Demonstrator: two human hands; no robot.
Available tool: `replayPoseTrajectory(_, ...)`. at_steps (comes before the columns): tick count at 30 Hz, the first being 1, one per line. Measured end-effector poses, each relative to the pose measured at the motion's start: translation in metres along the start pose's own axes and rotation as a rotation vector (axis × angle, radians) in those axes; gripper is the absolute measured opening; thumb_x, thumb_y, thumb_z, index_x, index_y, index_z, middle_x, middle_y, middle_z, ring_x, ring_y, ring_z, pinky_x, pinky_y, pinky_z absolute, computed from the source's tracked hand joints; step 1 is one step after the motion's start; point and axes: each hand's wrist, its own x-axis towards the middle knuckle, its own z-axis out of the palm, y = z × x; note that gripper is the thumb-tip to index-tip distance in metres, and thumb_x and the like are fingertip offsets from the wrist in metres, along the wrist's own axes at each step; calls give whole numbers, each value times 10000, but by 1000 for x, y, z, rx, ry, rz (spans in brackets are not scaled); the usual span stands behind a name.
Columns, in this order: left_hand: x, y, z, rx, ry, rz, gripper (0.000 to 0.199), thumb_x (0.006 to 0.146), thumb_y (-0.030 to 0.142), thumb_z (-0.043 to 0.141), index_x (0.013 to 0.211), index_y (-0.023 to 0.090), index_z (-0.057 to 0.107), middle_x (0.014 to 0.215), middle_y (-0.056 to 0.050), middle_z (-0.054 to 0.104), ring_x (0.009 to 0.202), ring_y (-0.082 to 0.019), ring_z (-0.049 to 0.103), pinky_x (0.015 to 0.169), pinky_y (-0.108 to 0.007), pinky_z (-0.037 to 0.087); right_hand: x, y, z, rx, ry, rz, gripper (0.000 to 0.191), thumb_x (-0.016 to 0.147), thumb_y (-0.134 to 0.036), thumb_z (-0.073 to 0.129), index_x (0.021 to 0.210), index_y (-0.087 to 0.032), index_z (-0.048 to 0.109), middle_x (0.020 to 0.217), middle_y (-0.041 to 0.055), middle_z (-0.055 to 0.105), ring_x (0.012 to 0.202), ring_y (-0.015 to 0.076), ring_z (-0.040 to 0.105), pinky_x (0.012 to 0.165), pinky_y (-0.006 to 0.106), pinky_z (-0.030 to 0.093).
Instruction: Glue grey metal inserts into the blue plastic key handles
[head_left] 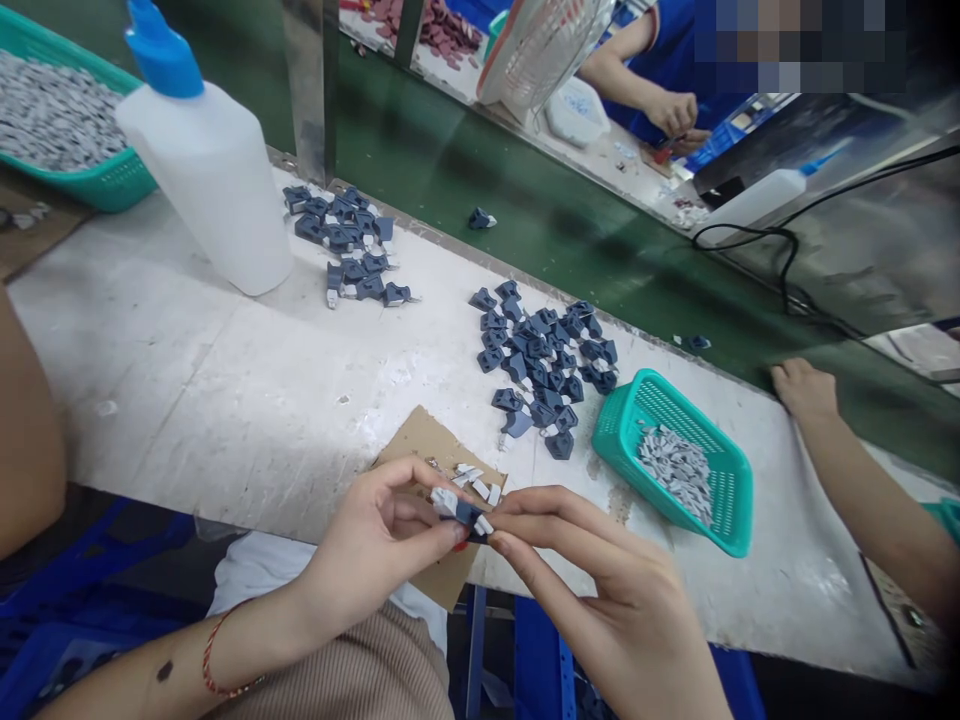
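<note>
My left hand [375, 545] pinches a small dark blue and white part [465, 514] between thumb and fingers, above the front edge of the table. From the other side, my right hand [592, 570] closes its thumb and fingertips on the white end of the same part. Beneath both hands lies a piece of brown cardboard [420, 440] with several loose white pieces [480, 484] on it. Beyond them is a pile of dark blue parts [540, 350], and a green basket [731, 475] of small grey pieces stands to the right.
A white bottle with a blue cap [217, 190] stands at the left, near a second pile of blue parts [341, 225] and another green basket [135, 180]. Another person's arm [855, 460] rests at the right. Across the divider, another person's hands [675, 115] work beside a fan.
</note>
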Motion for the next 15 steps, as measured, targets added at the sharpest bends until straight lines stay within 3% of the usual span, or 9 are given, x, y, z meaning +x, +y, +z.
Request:
replayPoseTrajectory(8,0,0,1,-12,-31,58,151,773,199,750,857,196,625,994,-46,762,823,-165,733,764,-272,591,-5,5,0,181,63,134,210,867,-193,667,1051,-276,722,1021,33,738,889,180,713,723,247,627)
replayPoseTrajectory(12,-1,0,-4,20,-2,56,126,781,188,734,854,203,633,1014,-45,750,815,-167,727,732,-274,596,-12,21,-9,159,286,203,107,843,-245,695,946,-261,718,873,13,735,736,169,717,667,246,625)
replayPoseTrajectory(15,-2,4,-15,42,47,66,117,787,199,736,847,208,637,1019,-34,744,858,-164,720,759,-257,583,-22,48,-10,-78,433,245,70,855,-299,683,875,-232,689,839,28,732,740,193,720,682,281,621)
